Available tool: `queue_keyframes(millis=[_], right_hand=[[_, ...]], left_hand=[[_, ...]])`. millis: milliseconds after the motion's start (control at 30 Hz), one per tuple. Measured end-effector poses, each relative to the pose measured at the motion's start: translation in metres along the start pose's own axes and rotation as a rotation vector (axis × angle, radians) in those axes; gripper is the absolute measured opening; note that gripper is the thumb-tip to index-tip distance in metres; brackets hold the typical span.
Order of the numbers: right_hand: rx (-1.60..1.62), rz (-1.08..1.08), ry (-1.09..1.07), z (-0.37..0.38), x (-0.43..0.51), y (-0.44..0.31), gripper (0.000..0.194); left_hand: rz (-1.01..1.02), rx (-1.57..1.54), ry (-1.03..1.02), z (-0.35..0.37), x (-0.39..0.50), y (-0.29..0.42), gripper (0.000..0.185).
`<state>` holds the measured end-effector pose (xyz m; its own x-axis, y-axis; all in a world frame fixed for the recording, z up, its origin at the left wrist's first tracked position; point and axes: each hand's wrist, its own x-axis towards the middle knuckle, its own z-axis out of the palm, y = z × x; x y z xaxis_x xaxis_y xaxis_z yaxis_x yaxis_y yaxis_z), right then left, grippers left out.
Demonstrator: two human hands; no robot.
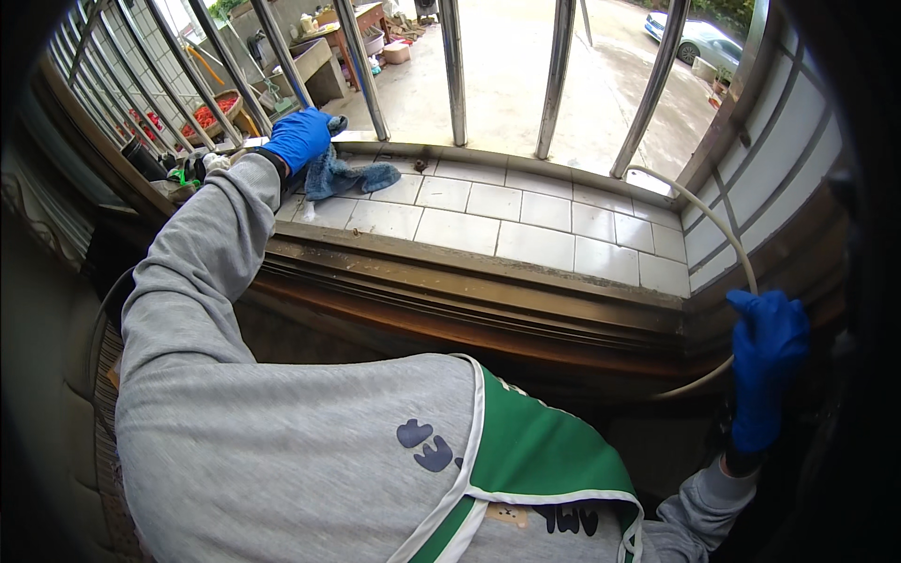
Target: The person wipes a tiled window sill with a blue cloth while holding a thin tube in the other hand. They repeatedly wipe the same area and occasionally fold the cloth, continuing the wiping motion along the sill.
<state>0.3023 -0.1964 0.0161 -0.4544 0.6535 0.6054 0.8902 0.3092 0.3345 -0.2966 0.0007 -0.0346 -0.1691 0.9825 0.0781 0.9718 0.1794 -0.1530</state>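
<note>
My left hand, in a blue rubber glove, is closed on a blue-grey cloth beside a metal window bar. The cloth's lower end drapes onto the white-tiled sill. At the right, my right hand, gloved in the same blue, is at the window frame's side by a pale hose or cable. This line loops down from the sill's right corner and passes at or behind the hand. Whether the fingers grip it is not clear.
Upright metal bars span the window. Brown sliding-window tracks run along the sill's near edge. Small items, one a dark cup-like container, crowd the left end. Outside stand a basket of red produce, a table and a parked car.
</note>
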Motion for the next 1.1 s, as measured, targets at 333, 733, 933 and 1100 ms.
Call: queue_keyframes(millis=[333, 733, 933, 1100], right_hand=[[0.129, 0.107, -0.028, 0.008, -0.010, 0.005, 0.028], [0.122, 0.047, -0.044, -0.004, 0.002, -0.003, 0.029], [0.116, 0.041, -0.053, -0.007, 0.001, -0.003, 0.025], [0.131, 0.039, -0.053, -0.008, 0.003, -0.006, 0.024]], left_hand=[[0.168, 0.041, -0.040, 0.021, -0.002, 0.026, 0.028], [0.412, -0.008, 0.280, 0.000, -0.030, -0.002, 0.039], [0.537, -0.151, -0.044, 0.023, -0.019, 0.095, 0.032], [0.521, -0.246, -0.217, 0.043, 0.006, 0.077, 0.042]])
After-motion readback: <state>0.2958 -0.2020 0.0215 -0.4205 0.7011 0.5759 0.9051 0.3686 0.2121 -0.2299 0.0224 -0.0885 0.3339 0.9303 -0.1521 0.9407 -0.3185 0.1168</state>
